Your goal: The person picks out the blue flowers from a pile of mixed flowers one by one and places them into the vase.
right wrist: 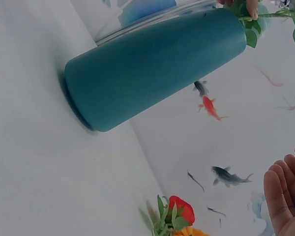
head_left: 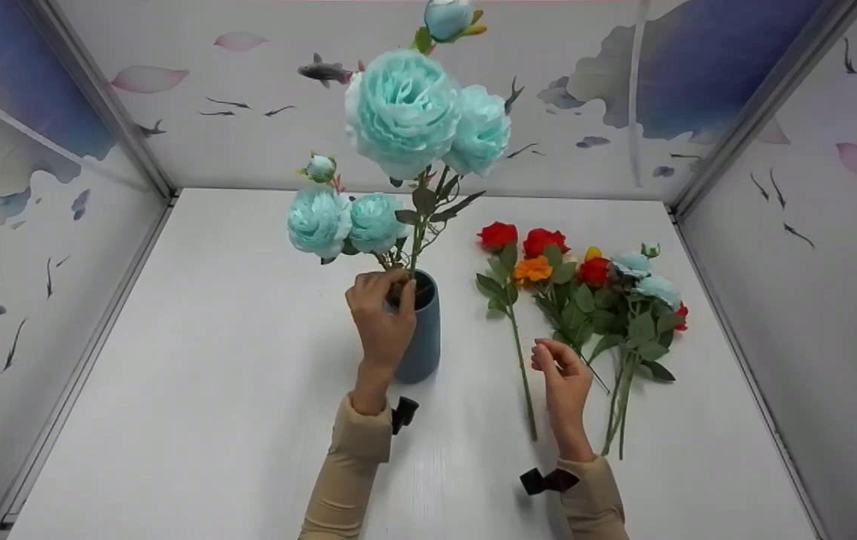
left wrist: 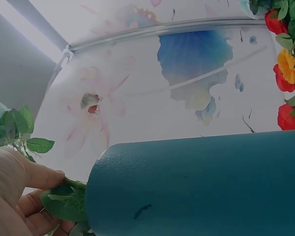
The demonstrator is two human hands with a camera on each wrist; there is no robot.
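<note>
A tall blue vase [head_left: 421,341] stands upright on the white table, with turquoise artificial peonies [head_left: 403,112] rising from its mouth. At the rim my left hand [head_left: 383,315] pinches a peony stem between thumb and fingers. In the left wrist view, green leaves [left wrist: 66,199] are bunched under that hand's fingertips beside the vase's opening. My right hand [head_left: 567,386] hovers over the table right of the vase, fingers loosely bent and holding nothing. A single red rose [head_left: 498,236] with a long stem lies just left of it. The stem ends inside the vase are hidden.
Right of the vase lies a pile of artificial flowers: red roses [head_left: 546,241], an orange bloom [head_left: 532,271] and pale blue peonies [head_left: 657,289], with stems towards the front. Printed panels [head_left: 263,142] with fish and petals wall in the white table [head_left: 233,360] at the back and sides.
</note>
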